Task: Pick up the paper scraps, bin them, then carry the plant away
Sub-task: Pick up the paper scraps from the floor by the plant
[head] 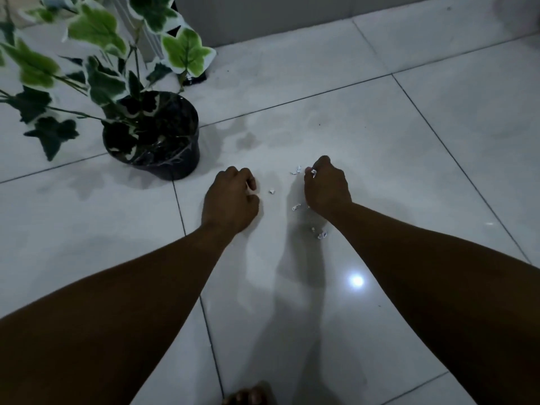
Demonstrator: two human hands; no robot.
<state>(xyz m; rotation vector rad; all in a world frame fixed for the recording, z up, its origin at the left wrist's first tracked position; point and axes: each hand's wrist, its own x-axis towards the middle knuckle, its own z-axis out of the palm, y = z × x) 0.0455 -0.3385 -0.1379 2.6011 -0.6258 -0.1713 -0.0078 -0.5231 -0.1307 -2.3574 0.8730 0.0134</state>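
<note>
Head view was dim, and you reached both arms down to the tiled floor (365,135). Your left hand (230,197) was curled into a fist, its grip pressed together with a sliver of white showing at the fingers; whether that was paper, I could not tell. Your right hand (325,187) was curled too, its grip pinching a small paper scrap (313,172) at the fingertips. Loose scraps (295,206) lay between the hands and toward 6 o'clock beside your right wrist, tiny and hard to count. At 10 o'clock from your left hand stood the plant (96,30), leaves cut off by the frame, in its black pot (175,165). Toes (248,397) showed at the bottom edge.
</note>
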